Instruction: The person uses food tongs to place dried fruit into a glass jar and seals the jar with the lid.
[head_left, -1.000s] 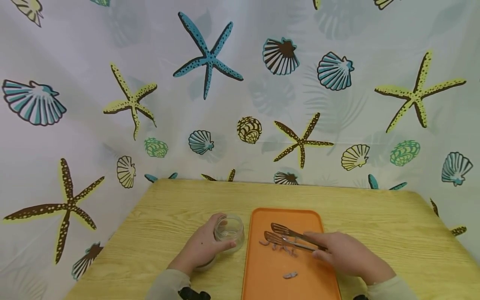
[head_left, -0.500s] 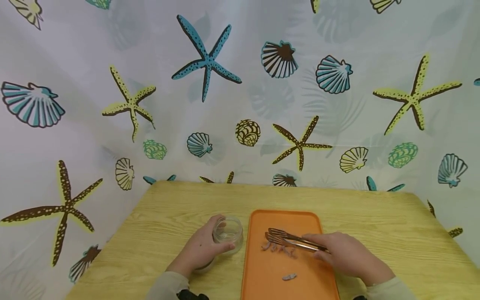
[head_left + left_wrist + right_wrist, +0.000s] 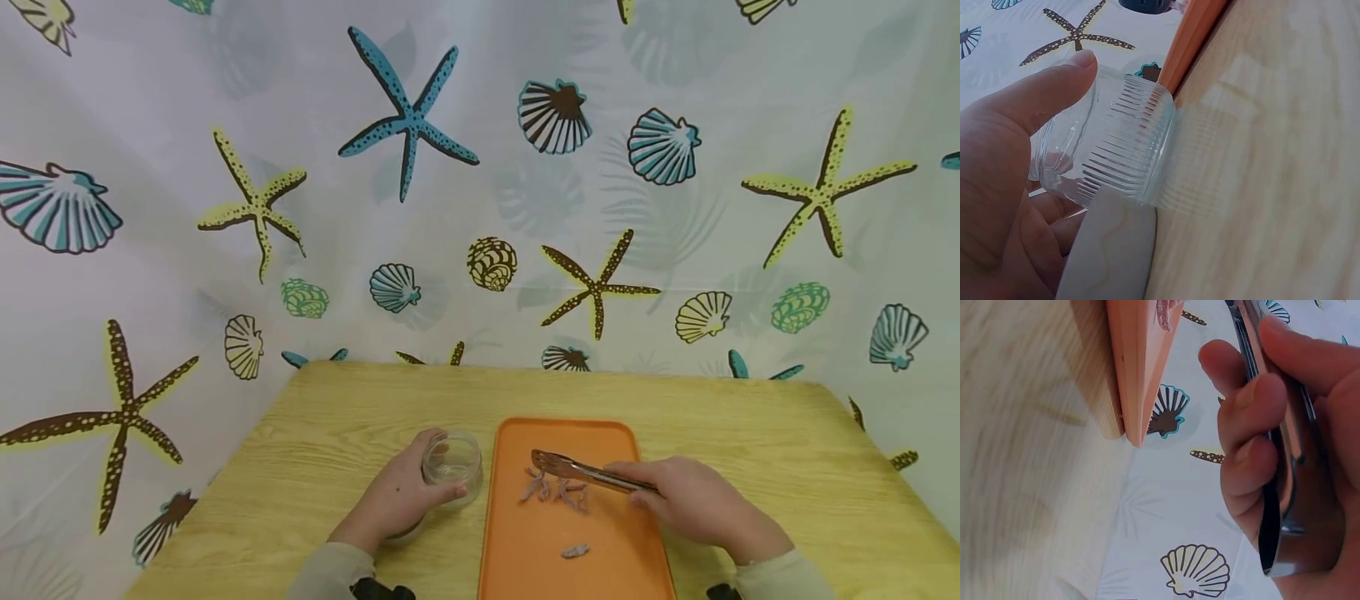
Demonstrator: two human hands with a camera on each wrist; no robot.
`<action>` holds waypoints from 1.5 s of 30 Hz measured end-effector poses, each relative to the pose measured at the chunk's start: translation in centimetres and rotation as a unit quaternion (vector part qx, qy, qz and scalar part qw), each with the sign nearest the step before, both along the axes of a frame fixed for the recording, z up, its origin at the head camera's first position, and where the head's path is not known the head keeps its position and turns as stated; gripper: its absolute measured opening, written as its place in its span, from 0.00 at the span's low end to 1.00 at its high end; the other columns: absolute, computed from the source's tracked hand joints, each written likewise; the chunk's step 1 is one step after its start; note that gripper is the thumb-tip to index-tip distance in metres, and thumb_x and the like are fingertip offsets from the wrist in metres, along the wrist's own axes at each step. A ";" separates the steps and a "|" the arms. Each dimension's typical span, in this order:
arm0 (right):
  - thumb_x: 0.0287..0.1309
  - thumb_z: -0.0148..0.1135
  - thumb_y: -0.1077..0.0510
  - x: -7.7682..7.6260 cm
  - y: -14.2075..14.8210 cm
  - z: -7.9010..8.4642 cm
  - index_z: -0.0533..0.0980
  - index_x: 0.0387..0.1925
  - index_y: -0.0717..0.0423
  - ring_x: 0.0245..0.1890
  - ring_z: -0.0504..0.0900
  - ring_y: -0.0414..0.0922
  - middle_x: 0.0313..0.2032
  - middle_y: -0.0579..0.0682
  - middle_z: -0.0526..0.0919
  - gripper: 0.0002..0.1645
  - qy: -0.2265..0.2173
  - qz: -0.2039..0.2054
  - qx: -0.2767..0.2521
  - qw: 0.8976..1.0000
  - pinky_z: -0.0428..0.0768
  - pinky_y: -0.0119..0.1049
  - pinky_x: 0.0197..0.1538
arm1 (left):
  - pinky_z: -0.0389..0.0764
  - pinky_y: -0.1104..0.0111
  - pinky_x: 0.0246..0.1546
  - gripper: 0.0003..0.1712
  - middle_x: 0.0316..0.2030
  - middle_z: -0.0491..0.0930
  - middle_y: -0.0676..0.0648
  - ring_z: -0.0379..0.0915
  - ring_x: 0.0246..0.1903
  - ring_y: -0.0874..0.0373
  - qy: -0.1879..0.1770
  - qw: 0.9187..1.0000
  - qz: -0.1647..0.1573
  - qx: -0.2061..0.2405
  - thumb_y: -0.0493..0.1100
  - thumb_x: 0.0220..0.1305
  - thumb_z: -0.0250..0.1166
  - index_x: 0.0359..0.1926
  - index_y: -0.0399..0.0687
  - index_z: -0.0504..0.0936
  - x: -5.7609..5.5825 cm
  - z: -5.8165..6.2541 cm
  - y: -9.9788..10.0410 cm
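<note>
In the head view, my left hand (image 3: 401, 492) holds a clear glass jar (image 3: 452, 467) beside the tray. The left wrist view shows the jar's ribbed side (image 3: 1129, 131), with the thumb over it and its base at the wooden table. My right hand (image 3: 693, 504) grips metal tongs (image 3: 600, 477), whose handles lie between thumb and fingers in the right wrist view. The tong heads sit together just above several small pinkish-grey strips (image 3: 570, 493) on the orange tray (image 3: 517, 558). Whether a strip is between the tong heads, I cannot tell. A separate greyish strip (image 3: 575, 551) lies nearer me.
A pale, round-edged object (image 3: 1113, 244) stands by the left hand, mostly hidden beneath it in the head view. The wooden table (image 3: 352, 417) extends around the tray. Behind it hangs a white curtain (image 3: 465, 200) printed with shells and starfish.
The tongs have gone from spread apart to pressed together over the strips. Those strips sit in a slightly different arrangement. My left hand stays on the jar, and the view has shifted slightly.
</note>
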State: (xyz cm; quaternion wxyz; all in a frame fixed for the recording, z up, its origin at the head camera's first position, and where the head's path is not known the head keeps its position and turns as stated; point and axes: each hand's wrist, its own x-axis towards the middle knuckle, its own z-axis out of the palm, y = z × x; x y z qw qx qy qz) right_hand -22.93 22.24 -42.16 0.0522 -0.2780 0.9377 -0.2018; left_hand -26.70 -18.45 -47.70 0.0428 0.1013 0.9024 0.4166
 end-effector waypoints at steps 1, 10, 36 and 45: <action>0.69 0.64 0.52 0.0 0.1 0.0 0.76 0.67 0.35 0.27 0.74 0.34 0.37 0.35 0.84 0.26 -0.001 0.000 -0.002 1.000 0.72 0.38 0.32 | 0.67 0.43 0.64 0.55 0.67 0.73 0.49 0.66 0.67 0.46 0.000 1.000 0.000 0.002 0.66 0.54 0.76 0.76 0.55 0.62 0.0 0.0 0.0; 0.70 0.62 0.52 0.1 0.7 0.1 0.75 0.68 0.38 0.22 0.70 0.33 0.33 0.33 0.81 0.26 -0.005 0.013 -0.013 1.000 0.70 0.35 0.29 | 0.66 0.43 0.64 0.55 0.67 0.73 0.47 0.66 0.67 0.46 -0.003 1.000 -0.006 0.011 0.65 0.55 0.76 0.76 0.52 0.61 0.0 -0.3 0.2; 0.73 0.55 0.42 -0.8 -2.4 2.1 0.72 0.71 0.41 0.15 0.59 0.33 0.19 0.33 0.70 0.29 0.053 0.043 -0.046 0.997 0.68 0.33 0.27 | 0.68 0.42 0.62 0.56 0.67 0.72 0.47 0.67 0.66 0.43 -0.002 1.000 -0.004 0.007 0.65 0.54 0.75 0.77 0.52 0.60 -0.2 0.1 0.7; 0.74 0.57 0.47 -1.9 -5.9 3.3 0.71 0.72 0.36 0.14 0.62 0.33 0.50 0.42 0.86 0.27 0.078 0.053 -0.047 0.994 0.71 0.34 0.28 | 0.67 0.42 0.63 0.56 0.66 0.73 0.50 0.67 0.67 0.45 -0.002 1.000 0.005 0.002 0.65 0.53 0.76 0.77 0.54 0.61 -0.2 -0.2 0.3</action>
